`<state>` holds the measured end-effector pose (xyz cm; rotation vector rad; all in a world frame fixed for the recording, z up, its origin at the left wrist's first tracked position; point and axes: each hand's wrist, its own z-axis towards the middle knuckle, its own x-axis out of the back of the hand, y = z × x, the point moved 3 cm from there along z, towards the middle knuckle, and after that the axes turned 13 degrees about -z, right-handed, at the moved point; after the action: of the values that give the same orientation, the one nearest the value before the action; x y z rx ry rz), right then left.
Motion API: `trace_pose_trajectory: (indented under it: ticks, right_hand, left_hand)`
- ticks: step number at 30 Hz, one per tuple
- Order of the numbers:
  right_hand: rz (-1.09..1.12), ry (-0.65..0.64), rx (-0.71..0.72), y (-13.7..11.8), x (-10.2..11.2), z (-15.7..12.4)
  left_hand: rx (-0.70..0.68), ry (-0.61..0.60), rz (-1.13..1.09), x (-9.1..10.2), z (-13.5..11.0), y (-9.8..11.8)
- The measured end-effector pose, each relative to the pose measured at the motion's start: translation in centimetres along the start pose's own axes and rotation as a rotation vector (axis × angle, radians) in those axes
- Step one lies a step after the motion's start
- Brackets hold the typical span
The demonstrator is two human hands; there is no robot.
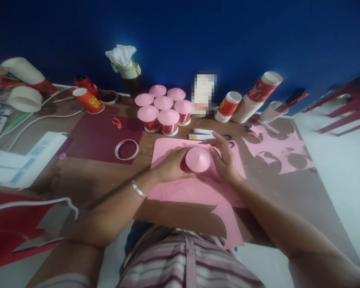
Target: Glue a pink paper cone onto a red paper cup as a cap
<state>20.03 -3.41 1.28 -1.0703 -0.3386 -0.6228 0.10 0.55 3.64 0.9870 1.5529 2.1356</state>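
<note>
A pink paper cone [198, 159] sits like a roof over a paper cup that it mostly hides. My left hand [175, 163] is wrapped round the left side of that cup, below the cone's edge. On the other side, my right hand [225, 160] has its fingers apart, with the thumb close to the cone's right edge; whether it touches is hard to tell. Under both hands lie pink paper sheets [165, 191]. Just beyond the fingers are a white marker [202, 131] and an orange-tipped pen [196, 137].
Several cone-topped red cups [169, 129] stand grouped behind the sheets. Pink paper offcuts [283, 154] lie to the right, beside stacked cups [262, 88]. A tape roll [126, 149] rests on dark red paper [96, 136]. A white box [37, 156] and cables are at left.
</note>
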Motion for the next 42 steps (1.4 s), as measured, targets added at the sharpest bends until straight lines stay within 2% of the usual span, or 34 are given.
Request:
trace_pose_trajectory:
  ticks: [3, 8, 11, 14, 20, 24, 31, 37, 42]
  right_hand:
    - [-0.001, 0.009, 0.006, 0.2, 0.0, 0.0]
    - [-0.046, 0.017, 0.03, 0.3, 0.1, 0.0]
    - [-0.08, 0.001, 0.058, 0.2, 0.0, -0.1]
    - [-0.113, -0.03, 0.083, 0.0, -0.2, -0.1]
    - [-0.142, -0.223, 0.095, -1.0, -0.7, -0.4]
    - [-0.099, -0.28, 0.048, -1.2, -1.0, -0.6]
    - [-0.038, -0.278, -0.088, -1.2, -1.1, -0.4]
    - [0.066, -0.235, -0.196, -1.7, -0.7, 0.5]
    - [0.122, -0.132, -0.216, -2.2, 0.5, 3.5]
  left_hand:
    - [0.054, 0.048, -0.022, -0.3, 0.0, -0.2]
    - [0.008, 0.223, -0.187, 0.1, -0.3, -0.7]
    - [-0.041, 0.342, -0.132, 0.7, -0.4, -1.1]
    - [-0.094, 0.399, -0.07, 1.0, -0.4, -1.2]
    - [-0.109, 0.414, -0.055, 0.8, -0.5, -1.3]
    - [-0.103, 0.368, -0.024, 0.5, -0.5, -1.4]
    - [-0.087, 0.227, -0.079, 0.0, -0.6, -2.0]
    - [-0.041, 0.23, -0.227, 0.0, -0.6, -2.6]
    - [-0.05, 0.23, -0.131, 0.0, -0.6, -3.8]
